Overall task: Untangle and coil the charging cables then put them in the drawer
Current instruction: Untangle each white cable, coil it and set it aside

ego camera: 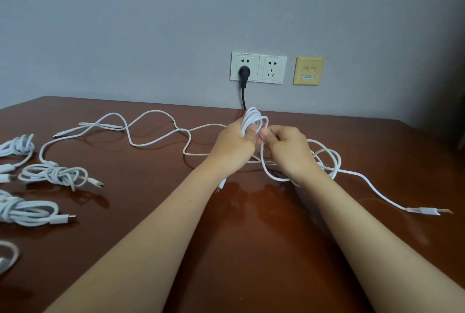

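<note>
Shiny brown wood table (pixel 251 249) fills the bottom. Near the L edge lie white coiled cable bundles (pixel 27 212). I can count 4, and the nearest is cut off at the edge.

On the R side, 1 flat USB plug (pixel 427 210) lies on the table. Its white line runs back to a messy tangle under the R hand (pixel 289 147). Can't tell how many cables are in there.

2 bare arms reach to the middle. L hand (pixel 235 142) has its fingers curled round a bunch of white cable loops (pixel 253 117), held up off the table. R hand is right up against it, thumb & fingers pinching the cable just beside the loops.

Behind, a loose white cable (pixel 156 111) wiggles across the table to the L.

On the grey wall (pixel 125 23) are 2 white wall sockets (pixel 273 69), w/ 1 black plug (pixel 243 72) in the L one. The writing on them is too small to read. Beside them is 1 yellow wall plate (pixel 308 71) w/ a small blue label (pixel 308 76), words too blurry.
</note>
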A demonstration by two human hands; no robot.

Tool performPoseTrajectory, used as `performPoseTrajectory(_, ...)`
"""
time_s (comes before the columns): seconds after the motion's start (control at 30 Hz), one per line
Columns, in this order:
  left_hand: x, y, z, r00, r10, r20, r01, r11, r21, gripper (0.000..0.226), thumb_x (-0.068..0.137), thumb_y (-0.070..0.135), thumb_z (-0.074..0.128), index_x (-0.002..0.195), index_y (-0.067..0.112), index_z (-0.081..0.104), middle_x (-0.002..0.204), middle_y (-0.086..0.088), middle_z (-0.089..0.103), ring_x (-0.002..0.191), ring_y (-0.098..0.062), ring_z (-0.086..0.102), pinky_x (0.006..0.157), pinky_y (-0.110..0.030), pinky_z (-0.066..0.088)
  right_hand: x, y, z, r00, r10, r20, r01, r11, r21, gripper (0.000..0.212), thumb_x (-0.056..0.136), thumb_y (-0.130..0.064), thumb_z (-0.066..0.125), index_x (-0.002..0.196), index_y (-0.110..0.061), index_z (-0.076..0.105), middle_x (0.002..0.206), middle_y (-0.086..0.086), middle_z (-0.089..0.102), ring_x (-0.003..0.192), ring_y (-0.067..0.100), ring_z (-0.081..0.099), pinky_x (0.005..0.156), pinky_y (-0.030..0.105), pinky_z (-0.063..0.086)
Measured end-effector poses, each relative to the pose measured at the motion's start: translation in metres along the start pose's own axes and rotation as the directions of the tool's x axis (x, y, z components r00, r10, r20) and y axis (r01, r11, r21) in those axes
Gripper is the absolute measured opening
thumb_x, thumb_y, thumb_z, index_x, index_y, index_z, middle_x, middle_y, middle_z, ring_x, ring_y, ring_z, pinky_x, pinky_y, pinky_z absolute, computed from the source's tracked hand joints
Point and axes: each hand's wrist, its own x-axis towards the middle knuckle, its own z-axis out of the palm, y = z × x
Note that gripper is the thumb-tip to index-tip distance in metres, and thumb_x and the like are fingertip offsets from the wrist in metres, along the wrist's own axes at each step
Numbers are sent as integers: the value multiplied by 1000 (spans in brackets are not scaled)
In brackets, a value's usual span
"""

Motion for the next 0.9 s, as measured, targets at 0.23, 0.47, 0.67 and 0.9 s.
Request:
performPoseTrajectory(0.23, 5, -6, -3, 997, -74, -22, 73, 997, -34, 30, 100, 28, 34, 112, 16, 59, 77, -9, 55, 45, -13, 40, 46, -25, 32, -5, -7, 1, 998, -57, 41, 64, 979, -193, 39, 98, -25, 40, 59, -23, 41, 60, -4, 47, 74, 25, 45, 65, 32, 30)
performPoseTrajectory(0.47, 0, -3, 3, 992, 7, 127, -4, 1000, -20, 24, 97, 20, 41, 111, 27, 60, 82, 7, 63, 58, 1, 56, 51, -12, 39, -2, -4, 1, 999, 25, 40, -18, 986, -163, 37, 96, -19, 39, 59, -20, 43, 79, 11, 56, 86, 33, 52, 74, 38, 41)
performPoseTrajectory(0.67, 0, -1, 4, 998, 20, -55, -19, 1000, 7, 27, 96, 30, 47, 117, 17, 58, 104, -9, 67, 93, -26, 62, 68, -27, 41, -1, -5, -3, 999, 27, 28, -26, 999, -25, 52, 94, -24, 48, 42, -14, 46, 44, -2, 44, 52, 18, 41, 58, 32, 32)
performPoseTrajectory(0.9, 8, -12, -8, 952, -3, -306, 38, 993, 109, 40, 97, 31, 43, 135, 20, 46, 127, -7, 58, 119, -28, 50, 95, -32, 37, -5, -6, -3, 995, -41, 90, 67, 949, -308, 36, 96, -33, 44, 64, -19, 52, 57, -5, 48, 75, 24, 47, 65, 32, 31)
